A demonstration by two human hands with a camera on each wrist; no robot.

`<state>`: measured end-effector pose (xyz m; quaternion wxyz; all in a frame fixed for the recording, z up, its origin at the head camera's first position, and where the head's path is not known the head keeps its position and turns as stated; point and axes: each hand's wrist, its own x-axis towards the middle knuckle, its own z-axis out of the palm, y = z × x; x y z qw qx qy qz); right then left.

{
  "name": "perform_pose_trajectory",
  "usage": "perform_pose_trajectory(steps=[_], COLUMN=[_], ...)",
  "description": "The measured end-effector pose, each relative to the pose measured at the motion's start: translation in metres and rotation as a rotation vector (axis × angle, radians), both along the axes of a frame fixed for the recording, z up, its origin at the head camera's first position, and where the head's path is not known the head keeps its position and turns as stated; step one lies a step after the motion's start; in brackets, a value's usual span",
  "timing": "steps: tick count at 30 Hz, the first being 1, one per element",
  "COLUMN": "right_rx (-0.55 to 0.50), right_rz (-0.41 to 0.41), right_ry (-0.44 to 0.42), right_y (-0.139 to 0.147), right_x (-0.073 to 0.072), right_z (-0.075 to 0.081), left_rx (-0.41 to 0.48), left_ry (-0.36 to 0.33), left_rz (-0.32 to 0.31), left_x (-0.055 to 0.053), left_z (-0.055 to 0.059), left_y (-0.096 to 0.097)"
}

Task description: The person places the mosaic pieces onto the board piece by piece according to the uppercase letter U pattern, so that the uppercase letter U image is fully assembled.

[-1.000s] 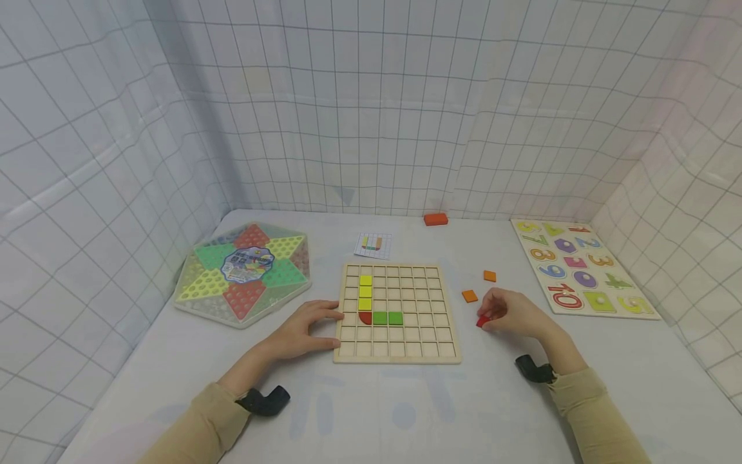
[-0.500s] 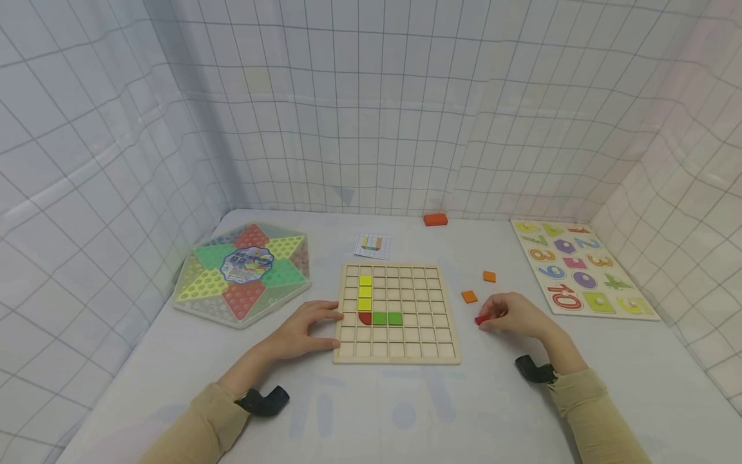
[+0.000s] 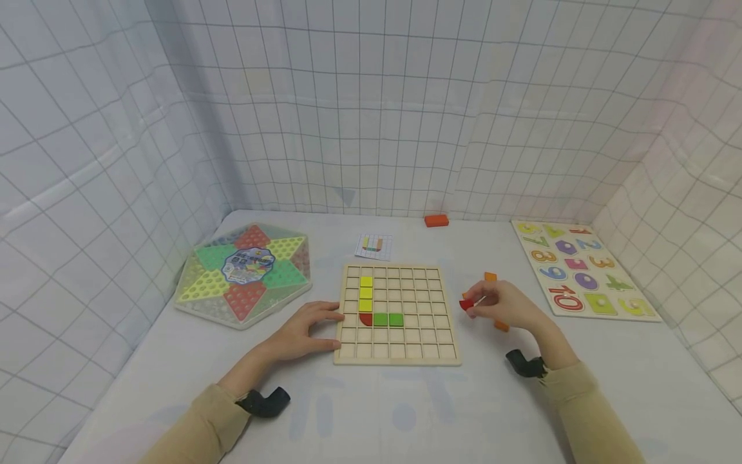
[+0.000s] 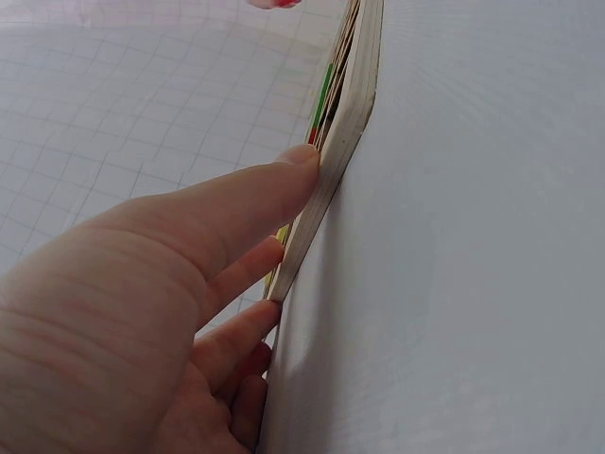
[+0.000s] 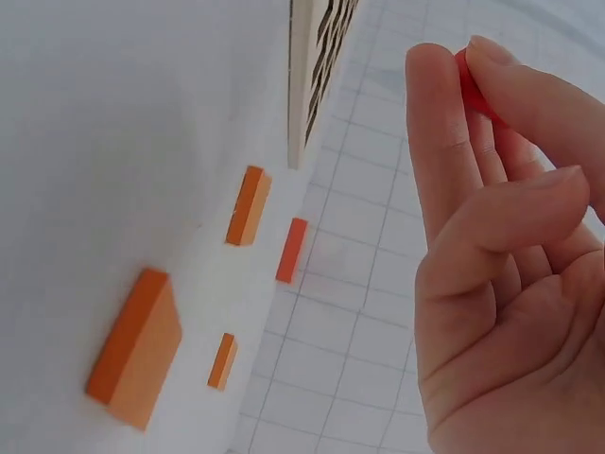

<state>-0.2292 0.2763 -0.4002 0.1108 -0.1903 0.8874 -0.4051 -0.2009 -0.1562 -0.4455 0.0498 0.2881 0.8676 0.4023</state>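
Note:
My left hand [image 3: 301, 332] lies against the left edge of a wooden grid board [image 3: 417, 336], fingers extended and fingertips touching its rim. Three yellow square tiles [image 3: 366, 293] stand in a column on the board, above a dark red quarter-round tile [image 3: 366, 319] and two green square tiles [image 3: 388, 319] in a row. Just off the board's right side, my right hand [image 3: 503, 305] pinches a red quarter-round tile [image 3: 466, 305] between thumb and fingertips. In the right wrist view that red tile [image 5: 473, 90] shows only partly. Three orange tiles [image 5: 142, 350] lie on the table near this hand.
A small printed pattern card [image 3: 373, 246] lies behind the board, with a red block [image 3: 437, 221] farther back. A hexagonal Chinese checkers set [image 3: 246, 274] sits at the left, a number puzzle board [image 3: 582, 270] at the right. Grid-patterned cloth walls surround the table.
My right hand has lifted the red tile and moved it left and away from me, toward the board. An orange tile formerly under this hand now shows. My left hand stays in place.

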Motion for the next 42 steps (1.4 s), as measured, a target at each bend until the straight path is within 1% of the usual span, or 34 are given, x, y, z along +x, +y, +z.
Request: perform_pose_trajectory(steps=[5,13,18,24,28,32,37,42], right_rx=[-0.017,-0.014,-0.028,0.002,0.021,0.009,-0.012,-0.013], right_rz=[0.051,0.117,0.168,0.22,0.248,0.26,0.281,0.306], right_ry=[0.049,0.017,0.001,0.003,-0.001,-0.034,-0.075,-0.093], right_y=[-0.015,-0.043,-0.059,-0.072,-0.075,-0.078,-0.081,-0.081], right_x=[-0.006,-0.013,-0.017,-0.021,-0.026,-0.028,-0.029,-0.031], right_z=[0.006,0.011,0.007,0.001,-0.005,-0.01,-0.011,-0.015], left_rx=[-0.001,-0.006,0.002,0.001,-0.002,-0.007,-0.007,-0.005], left_ry=[-0.002,0.005,0.004,0.004,0.003,0.0,-0.001,-0.003], left_rz=[0.002,0.0,-0.007,-0.008,-0.006,-0.003,-0.002,0.002], left_x=[0.0,-0.001,-0.001,0.0,0.0,0.0,-0.001,0.0], left_z=[0.0,-0.002,-0.002,-0.003,-0.003,-0.003,-0.002,-0.001], left_y=[0.0,0.001,0.0,0.0,0.0,0.0,0.0,0.0])
